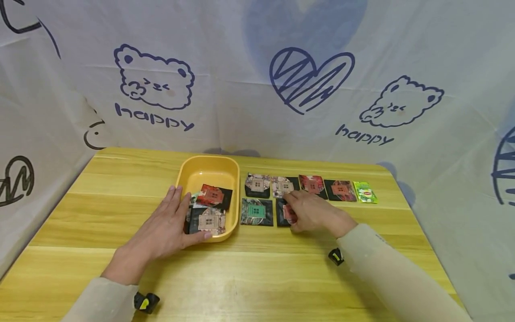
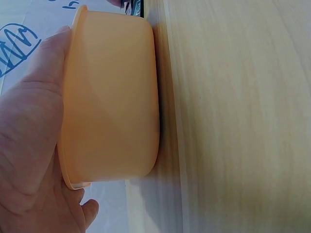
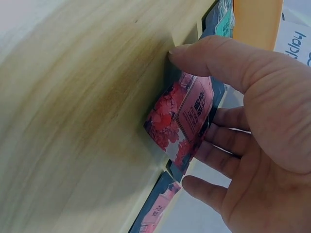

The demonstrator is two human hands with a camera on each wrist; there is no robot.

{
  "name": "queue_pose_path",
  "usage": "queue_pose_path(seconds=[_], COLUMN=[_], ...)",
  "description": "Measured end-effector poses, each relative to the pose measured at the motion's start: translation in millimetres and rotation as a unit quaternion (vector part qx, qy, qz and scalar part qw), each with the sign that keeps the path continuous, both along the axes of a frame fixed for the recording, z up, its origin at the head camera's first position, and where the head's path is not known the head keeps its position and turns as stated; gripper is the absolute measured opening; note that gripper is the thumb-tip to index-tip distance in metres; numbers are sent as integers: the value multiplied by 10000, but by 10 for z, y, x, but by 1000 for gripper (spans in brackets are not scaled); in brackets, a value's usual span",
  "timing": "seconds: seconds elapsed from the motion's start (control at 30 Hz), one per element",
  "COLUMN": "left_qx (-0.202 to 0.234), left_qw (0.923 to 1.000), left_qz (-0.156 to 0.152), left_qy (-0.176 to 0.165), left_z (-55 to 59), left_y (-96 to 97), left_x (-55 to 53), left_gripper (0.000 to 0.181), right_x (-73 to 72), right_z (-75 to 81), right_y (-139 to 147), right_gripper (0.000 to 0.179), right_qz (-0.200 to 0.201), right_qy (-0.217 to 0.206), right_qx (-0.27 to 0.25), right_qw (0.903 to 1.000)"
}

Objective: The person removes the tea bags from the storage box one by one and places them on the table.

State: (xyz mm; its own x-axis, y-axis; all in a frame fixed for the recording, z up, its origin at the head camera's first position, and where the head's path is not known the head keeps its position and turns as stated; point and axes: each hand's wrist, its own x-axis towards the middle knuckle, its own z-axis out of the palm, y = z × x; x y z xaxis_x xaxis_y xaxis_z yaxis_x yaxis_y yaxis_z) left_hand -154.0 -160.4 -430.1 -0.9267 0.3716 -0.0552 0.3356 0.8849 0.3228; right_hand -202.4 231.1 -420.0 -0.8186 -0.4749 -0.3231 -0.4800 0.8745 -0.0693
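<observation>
My left hand [image 1: 165, 228] rests on the yellow plastic bin [image 1: 209, 163], fingers straight along its left rim and thumb over the near rim. From the left wrist, the bin's side wall [image 2: 112, 97] shows, thumb lying along the rim. Inside the bin are a red tea sachet [image 1: 214, 197] and a beige-labelled one [image 1: 207, 222], overlapping others. My right hand [image 1: 315, 212] pinches a pink-labelled black tea sachet [image 1: 288, 214] between thumb and fingertips at opposite edges; in the right wrist view this sachet [image 3: 182, 114] bows slightly. Left of it lies a green-labelled sachet [image 1: 256, 212].
Behind lies a row: two beige-labelled sachets [image 1: 257, 184], two red ones [image 1: 340, 190] and a bright green sachet [image 1: 365, 193] at the right end. A printed white cloth [image 1: 233, 103] hangs behind the wooden table [image 1: 241, 281].
</observation>
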Motion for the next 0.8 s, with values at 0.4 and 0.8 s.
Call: queue_pose_path(seconds=[0.4,0.8], left_qx=[3,5], left_qw=[10000,10000], left_qz=[28,2], left_qy=[-28,17], left_z=[-19,-34], left_y=[0,0], left_x=[-13,-22], left_gripper=[128,128], right_x=[-14,2], right_z=[-19,316], right_y=[-6,-446], right_gripper=[100,80], right_qz=[98,121], right_qy=[86,361], right_qx=[-76,-567], right_qw=[9999,9977])
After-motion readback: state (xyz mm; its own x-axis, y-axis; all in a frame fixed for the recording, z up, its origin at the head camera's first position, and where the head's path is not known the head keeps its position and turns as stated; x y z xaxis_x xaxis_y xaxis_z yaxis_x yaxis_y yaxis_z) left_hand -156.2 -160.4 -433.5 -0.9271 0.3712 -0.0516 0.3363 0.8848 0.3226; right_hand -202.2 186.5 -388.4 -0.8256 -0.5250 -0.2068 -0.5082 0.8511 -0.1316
